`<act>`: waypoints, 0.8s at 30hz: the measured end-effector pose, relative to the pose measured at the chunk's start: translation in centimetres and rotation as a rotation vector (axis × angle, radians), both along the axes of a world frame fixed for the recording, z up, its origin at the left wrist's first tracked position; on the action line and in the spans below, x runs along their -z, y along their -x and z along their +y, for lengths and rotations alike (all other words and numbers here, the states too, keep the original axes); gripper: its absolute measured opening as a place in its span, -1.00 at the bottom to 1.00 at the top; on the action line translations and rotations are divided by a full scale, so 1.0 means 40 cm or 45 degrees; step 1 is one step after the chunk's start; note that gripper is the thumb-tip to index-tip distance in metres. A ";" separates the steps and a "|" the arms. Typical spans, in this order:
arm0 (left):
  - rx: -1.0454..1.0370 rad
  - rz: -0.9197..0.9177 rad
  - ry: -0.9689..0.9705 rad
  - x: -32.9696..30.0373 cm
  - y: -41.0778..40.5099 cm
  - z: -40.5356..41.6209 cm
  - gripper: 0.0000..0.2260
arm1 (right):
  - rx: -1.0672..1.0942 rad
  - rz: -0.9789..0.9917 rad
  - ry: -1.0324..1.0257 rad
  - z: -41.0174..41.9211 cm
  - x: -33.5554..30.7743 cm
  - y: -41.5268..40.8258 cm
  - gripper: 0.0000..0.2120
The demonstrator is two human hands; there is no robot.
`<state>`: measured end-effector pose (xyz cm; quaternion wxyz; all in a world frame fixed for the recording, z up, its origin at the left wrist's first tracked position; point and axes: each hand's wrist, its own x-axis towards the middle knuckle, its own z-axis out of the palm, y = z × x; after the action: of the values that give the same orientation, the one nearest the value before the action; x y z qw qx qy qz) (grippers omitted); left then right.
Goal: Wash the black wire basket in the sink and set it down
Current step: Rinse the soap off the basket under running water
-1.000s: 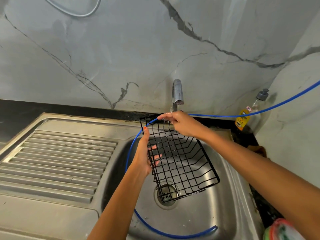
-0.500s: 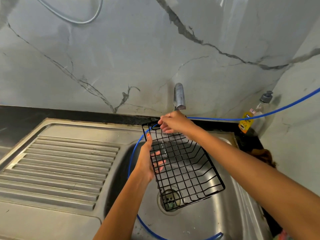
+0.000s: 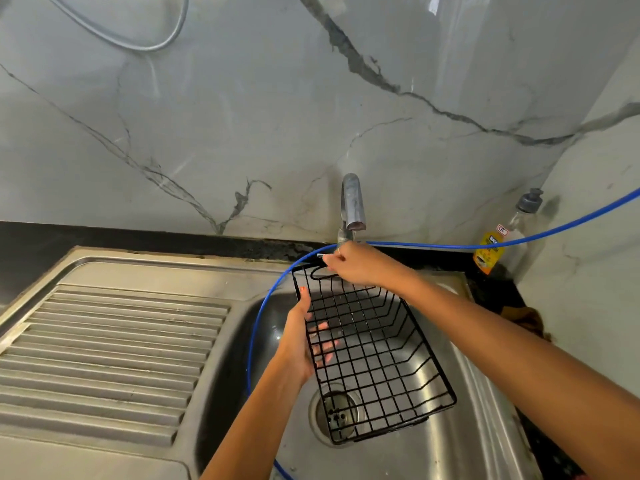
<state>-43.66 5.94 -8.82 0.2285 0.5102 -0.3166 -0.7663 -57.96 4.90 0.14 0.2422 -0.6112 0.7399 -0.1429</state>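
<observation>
My left hand [image 3: 300, 344] has its fingers [image 3: 320, 329] spread straight under the mesh, with the thumb along the left rim, so it carries the black wire basket [image 3: 372, 351] and does not really close round it. My right hand [image 3: 360, 265] is at the far rim of the basket, its fingers curled; they seem to pinch a wire at the rim close to the blue hose [image 3: 433, 244], but I cannot tell exactly which of the two they hold. The basket is tilted, with the far end raised just under the tap [image 3: 353, 202] and the near end low above the drain [image 3: 337, 412] of the steel sink [image 3: 485, 427]. I see no stream of water at the spout, so I judge that the washing step is only at its start: the basket is placed for rinsing. The next move calls for running water, from the tap or the hose, and turning the basket so that every side gets wet. I count one basket, one tap, one blue hose, one soap bottle [image 3: 498, 244] in the corner, one ribbed draining board [image 3: 104, 358], where I could set the basket down later.
</observation>
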 end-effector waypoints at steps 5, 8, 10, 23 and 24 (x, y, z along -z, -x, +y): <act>0.010 -0.063 0.045 0.004 -0.004 -0.011 -0.30 | -0.264 -0.162 -0.763 0.005 -0.019 -0.001 -0.48; -0.018 -0.088 0.050 -0.009 -0.008 -0.009 -0.36 | -0.160 -0.384 -0.349 0.003 -0.015 -0.021 -0.58; -0.042 -0.127 0.027 -0.015 -0.011 -0.006 -0.39 | -0.085 -0.169 -0.047 -0.011 -0.009 -0.023 -0.62; 0.017 -0.182 0.058 -0.042 0.002 0.005 -0.13 | 0.132 -0.247 -0.052 0.010 -0.033 -0.032 -0.69; 0.034 -0.202 0.046 -0.051 0.006 0.008 -0.08 | 0.163 -0.256 -0.093 0.021 -0.029 -0.042 -0.67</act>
<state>-43.92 6.25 -6.78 0.2017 0.5609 -0.3541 -0.7206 -56.28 5.74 1.32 0.3279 -0.5361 0.7540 -0.1915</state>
